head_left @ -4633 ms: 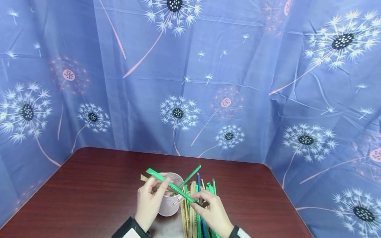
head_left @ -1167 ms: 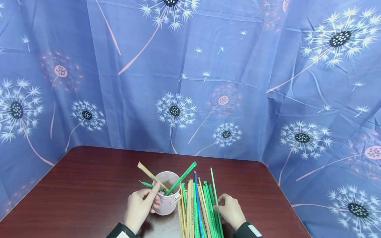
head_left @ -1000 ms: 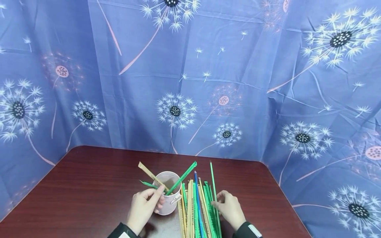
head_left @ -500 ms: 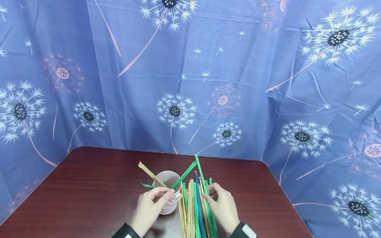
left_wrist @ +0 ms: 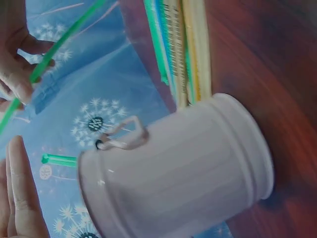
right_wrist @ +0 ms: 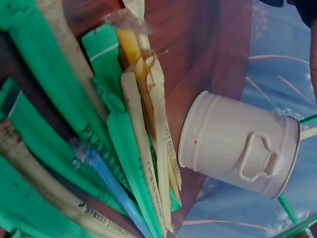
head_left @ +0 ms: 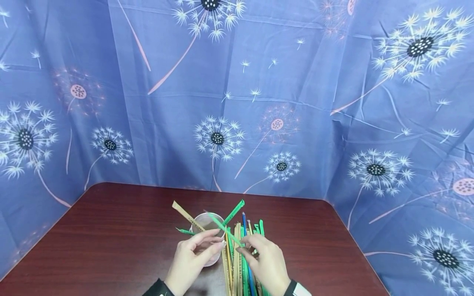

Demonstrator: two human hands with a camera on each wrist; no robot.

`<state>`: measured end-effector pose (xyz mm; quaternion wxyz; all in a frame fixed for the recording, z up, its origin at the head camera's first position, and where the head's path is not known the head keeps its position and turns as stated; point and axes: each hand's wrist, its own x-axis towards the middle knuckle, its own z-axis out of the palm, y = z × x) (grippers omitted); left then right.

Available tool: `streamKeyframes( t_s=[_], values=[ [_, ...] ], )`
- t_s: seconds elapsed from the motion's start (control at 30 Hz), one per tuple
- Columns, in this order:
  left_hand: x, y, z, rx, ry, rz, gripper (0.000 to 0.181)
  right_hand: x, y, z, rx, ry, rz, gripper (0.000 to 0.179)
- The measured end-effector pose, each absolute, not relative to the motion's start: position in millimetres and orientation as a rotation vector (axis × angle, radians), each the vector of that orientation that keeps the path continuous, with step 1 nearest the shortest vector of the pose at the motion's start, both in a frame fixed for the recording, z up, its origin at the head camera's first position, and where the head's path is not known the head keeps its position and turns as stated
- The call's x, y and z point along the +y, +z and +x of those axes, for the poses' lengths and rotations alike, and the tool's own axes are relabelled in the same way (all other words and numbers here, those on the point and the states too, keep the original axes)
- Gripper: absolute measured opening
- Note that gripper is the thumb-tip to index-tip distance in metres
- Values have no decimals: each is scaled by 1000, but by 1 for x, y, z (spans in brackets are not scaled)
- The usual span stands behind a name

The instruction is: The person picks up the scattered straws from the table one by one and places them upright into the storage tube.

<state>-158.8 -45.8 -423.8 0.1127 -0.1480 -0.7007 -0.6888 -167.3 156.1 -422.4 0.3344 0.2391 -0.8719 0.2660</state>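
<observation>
My right hand (head_left: 264, 257) pinches the near end of a thin green straw (head_left: 226, 229), which slants up to the left over the bucket's mouth. My left hand (head_left: 192, 255) is in front of the bucket, close to the straw; in the left wrist view its fingers (left_wrist: 21, 183) look fairly straight and apart from the straw. The pale metal bucket (right_wrist: 223, 134) has a small side handle (right_wrist: 247, 163). A tan paper-wrapped straw (head_left: 187, 214), a green one (head_left: 235, 210) and another green one (head_left: 184, 231) lean out of it.
Right of the bucket lies a bundle of green, tan and yellow straws in printed wrappers (right_wrist: 54, 74), with a blue straw (right_wrist: 106, 171) among them. The dark red wooden table (head_left: 122, 238) ends at a blue dandelion-print cloth (head_left: 166, 123).
My right hand has lifted a green straw off the bundle's right side and carried it left, its far end swinging towards the bucket. The left hand has shifted right. Earlier, both hands held another green straw.
</observation>
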Motion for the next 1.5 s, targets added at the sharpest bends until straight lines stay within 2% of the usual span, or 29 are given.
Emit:
streamKeyframes(
  t_s=[0.23, 0.7, 0.9, 1.2, 1.5],
  values=[
    [-41, -414, -155, -2023, -2140, -414, 35, 151, -426, -166, -2196, 656, 716, 16],
    [-38, -417, -157, -1869, -1943, -438, 10, 150, -426, -166, -2259, 632, 676, 16],
    [-43, -414, -161, -1788, -1799, -337, 11, 160, -430, -170, -2416, 616, 571, 13],
    [-57, -409, -168, -1635, -1852, -197, 14, 177, -441, -178, -2626, 602, 424, 15],
    [-76, -406, -175, -1538, -1808, -197, 19, 191, -452, -184, -2714, 612, 398, 16]
  ],
)
